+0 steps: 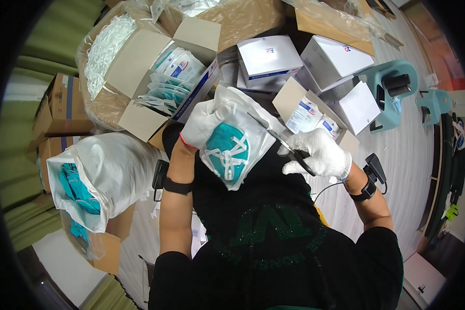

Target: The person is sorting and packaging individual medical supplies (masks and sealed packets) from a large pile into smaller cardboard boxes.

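My left hand (205, 124), in a white knit glove, grips the upper left edge of a clear plastic bag. Inside the bag lies a teal cup-shaped face mask (223, 138) with white straps bunched over its front. My right hand (320, 153), gloved too, is closed around the dark handles of a pair of scissors (299, 157). Their blades point up and left, against the bag's upper right part. Whether they have cut into the plastic I cannot tell. The bag is held in front of my black shirt.
An open carton (199, 95) of packaged teal masks stands beyond my left hand. A smaller open box (289, 95) holds white packets. Closed white boxes (270, 56) stand behind. At left, a white sack (116, 170) holds loose teal masks. A teal stool (398, 77) stands far right.
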Available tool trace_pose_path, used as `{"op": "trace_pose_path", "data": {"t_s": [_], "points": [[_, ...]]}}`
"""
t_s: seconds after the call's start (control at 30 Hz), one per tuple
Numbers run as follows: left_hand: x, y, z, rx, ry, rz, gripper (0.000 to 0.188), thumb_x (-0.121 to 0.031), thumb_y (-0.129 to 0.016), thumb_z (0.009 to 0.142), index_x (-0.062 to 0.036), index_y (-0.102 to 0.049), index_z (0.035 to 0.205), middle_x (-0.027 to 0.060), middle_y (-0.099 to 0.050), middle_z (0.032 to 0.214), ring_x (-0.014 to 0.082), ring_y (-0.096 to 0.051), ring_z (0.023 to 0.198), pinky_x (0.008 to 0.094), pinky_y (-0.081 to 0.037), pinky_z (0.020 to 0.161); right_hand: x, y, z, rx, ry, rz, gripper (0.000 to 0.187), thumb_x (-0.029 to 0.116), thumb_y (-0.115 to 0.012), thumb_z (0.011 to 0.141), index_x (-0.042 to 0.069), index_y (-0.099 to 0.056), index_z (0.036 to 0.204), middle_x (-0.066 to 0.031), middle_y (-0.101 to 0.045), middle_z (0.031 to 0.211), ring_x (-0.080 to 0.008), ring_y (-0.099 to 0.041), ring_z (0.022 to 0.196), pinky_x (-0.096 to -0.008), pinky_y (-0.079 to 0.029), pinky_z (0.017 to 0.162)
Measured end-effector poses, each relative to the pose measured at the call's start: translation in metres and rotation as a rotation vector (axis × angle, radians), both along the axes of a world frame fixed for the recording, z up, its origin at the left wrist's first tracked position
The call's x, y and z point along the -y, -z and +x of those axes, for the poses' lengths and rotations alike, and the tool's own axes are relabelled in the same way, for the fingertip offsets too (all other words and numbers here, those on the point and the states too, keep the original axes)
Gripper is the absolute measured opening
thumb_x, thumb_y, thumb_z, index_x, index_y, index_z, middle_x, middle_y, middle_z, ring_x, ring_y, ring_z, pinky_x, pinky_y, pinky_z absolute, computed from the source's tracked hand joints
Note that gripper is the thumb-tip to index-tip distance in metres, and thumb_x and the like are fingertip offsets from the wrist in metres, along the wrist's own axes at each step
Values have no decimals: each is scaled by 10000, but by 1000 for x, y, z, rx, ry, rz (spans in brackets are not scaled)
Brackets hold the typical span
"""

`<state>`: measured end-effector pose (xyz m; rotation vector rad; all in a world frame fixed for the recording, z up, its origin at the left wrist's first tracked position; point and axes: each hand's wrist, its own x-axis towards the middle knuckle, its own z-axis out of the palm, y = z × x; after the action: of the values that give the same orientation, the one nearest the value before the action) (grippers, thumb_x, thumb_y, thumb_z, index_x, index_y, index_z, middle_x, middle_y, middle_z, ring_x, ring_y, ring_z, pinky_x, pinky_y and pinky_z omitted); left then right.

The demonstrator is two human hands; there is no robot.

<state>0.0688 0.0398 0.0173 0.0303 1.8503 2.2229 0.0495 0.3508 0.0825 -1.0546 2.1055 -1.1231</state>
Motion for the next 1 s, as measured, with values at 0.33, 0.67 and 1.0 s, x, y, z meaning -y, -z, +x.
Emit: {"op": "trace_pose_path", "data": {"t_s": [0.33,0.67,1.0], "points": [[71,-24,-14,-319,-453,-588,297,-256,-616,954,37,-665,949,43,-631,839,107,-566,786,312,-470,699,-3,23,14,230,160,406,625,410,-887,672,31,-653,1109,-88,-681,883,-233,-670,833,-348,-525,763],[118,-7,-68,-533,-599,-1772,381,-316,-712,852,-39,-627,1099,167,-636,1002,346,-596,924,415,-486,811,5,49,28,169,275,563,611,505,-796,732,20,-668,1080,-178,-695,912,-300,-687,860,-380,-535,772],[3,59,-33,-382,-469,-1148,265,-230,-645,899,-53,-655,1097,148,-660,1094,334,-610,1051,425,-460,937,-27,104,23,287,718,488,295,280,-728,791,12,-642,880,-184,-653,720,-293,-646,656,-412,-510,642]]}}
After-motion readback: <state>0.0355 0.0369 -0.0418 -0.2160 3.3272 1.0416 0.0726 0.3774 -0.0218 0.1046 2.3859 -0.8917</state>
